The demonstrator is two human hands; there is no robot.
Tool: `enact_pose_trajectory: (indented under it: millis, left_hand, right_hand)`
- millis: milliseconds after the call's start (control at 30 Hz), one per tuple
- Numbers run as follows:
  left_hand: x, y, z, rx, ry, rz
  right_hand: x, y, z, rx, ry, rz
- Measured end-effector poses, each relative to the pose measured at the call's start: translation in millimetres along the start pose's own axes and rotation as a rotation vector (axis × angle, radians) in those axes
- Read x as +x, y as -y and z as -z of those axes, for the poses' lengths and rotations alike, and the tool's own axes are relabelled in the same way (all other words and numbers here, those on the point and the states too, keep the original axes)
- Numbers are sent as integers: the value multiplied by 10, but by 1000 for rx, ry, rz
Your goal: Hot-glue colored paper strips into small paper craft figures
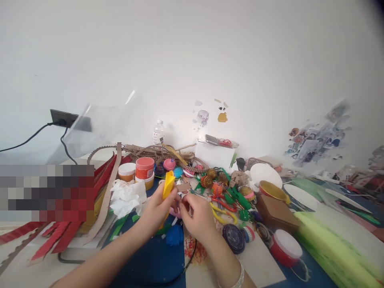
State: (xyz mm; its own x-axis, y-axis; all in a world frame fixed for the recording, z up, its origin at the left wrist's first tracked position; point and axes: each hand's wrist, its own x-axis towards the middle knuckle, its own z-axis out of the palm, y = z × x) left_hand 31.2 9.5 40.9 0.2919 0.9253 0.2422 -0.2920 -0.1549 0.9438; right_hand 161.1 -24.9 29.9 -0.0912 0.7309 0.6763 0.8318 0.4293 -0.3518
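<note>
My left hand (160,204) is closed around a bright yellow, angular piece (168,185) that sticks up above the thumb; more yellow shows below the fingers, and its kind is not clear. Pinched fingers of my right hand (198,214) meet the left fingertips, and whatever lies between them is hidden. Just under the fingers a pink round item (175,213) shows in part. Below the hands lie a blue crumpled-looking piece (174,235) and a pale board (234,260) with red and yellow stains. A black cable (192,258) runs across the board's edge.
Paint jars (144,168) and white crumpled tissue (128,198) stand left, beside red corrugated strips (70,236). Coiled paper pieces (207,181), a dark blue coil (233,239), a brown box (277,212) and a red jar (285,248) crowd the right. A bottle (159,133) stands behind.
</note>
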Motion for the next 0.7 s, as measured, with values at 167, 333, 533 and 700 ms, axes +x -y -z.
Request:
enact_pose_trajectory:
  millis: [167,333,533,700]
  left_hand:
    - [14,107,56,240,36,-139]
    - [5,99,66,401,30,-211]
    - [-6,82,46,354,29,-152]
    - [26,52,40,188,21,-108]
  right_hand:
    - [1,-41,-39,-24,29,-66]
    - [-4,-44,-63,-47,45,-96]
    - [-6,-57,-73,-89,69,-85]
    - [-4,-22,-31,-91,81,-87]
